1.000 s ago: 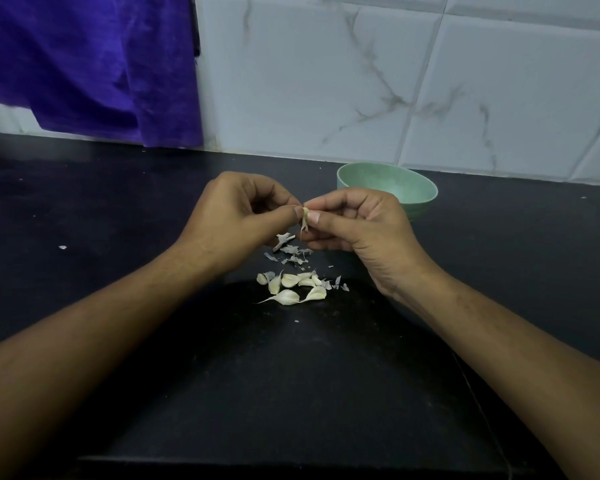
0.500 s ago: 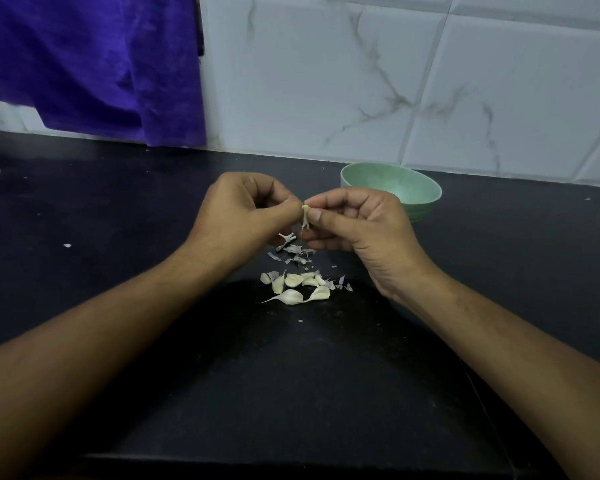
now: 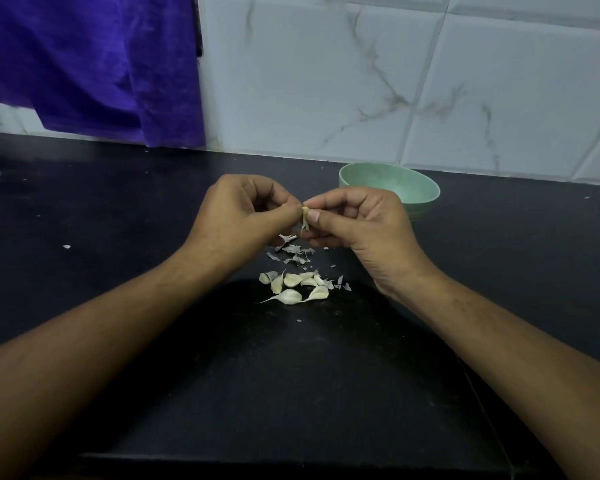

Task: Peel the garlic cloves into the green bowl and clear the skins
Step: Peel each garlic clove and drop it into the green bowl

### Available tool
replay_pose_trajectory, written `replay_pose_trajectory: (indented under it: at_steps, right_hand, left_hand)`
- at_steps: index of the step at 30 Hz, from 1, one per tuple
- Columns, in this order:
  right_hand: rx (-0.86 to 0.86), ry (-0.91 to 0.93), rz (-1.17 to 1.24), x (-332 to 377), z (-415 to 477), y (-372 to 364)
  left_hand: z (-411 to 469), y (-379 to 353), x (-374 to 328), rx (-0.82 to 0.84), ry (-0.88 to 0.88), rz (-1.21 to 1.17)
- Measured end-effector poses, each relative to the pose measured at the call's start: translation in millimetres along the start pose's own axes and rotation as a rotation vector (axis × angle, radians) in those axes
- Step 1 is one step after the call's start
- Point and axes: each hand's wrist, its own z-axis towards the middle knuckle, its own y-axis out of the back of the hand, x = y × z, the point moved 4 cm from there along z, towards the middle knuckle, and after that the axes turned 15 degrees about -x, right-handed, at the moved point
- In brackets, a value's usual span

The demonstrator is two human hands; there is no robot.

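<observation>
My left hand [image 3: 238, 216] and my right hand [image 3: 359, 230] meet above the black counter, both pinching one small garlic clove [image 3: 305, 216] between their fingertips; a strip of skin hangs down from it. Below the hands lies a heap of several unpeeled garlic cloves [image 3: 295, 287]. Loose scraps of garlic skin [image 3: 293, 252] lie just behind the heap. The green bowl [image 3: 413, 192] stands behind my right hand, near the wall; its inside is partly hidden by the hand.
A black cutting board [image 3: 284, 393] lies on the dark counter [image 3: 84, 209] in front of me. A purple cloth [image 3: 90, 64] hangs over the white tiled wall [image 3: 395, 81] at the back left. A stray skin flake [image 3: 66, 247] lies far left.
Both hands have stayed together on the clove with only slight finger shifts. The hanging strip of skin looks a little longer.
</observation>
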Motion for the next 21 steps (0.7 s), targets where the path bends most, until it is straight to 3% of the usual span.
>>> replay_pose_trajectory:
  at_steps: [11, 21]
  right_hand:
    - [0.033, -0.032, -0.018, -2.8, -0.1, -3.2]
    - [0.017, -0.036, 0.032, -4.7, 3.3, -1.2]
  left_hand:
    - [-2.2, 2.4, -5.9, -0.005, -0.048, 0.097]
    - [2.8, 0.7, 1.3, 0.046, 0.027, 0.085]
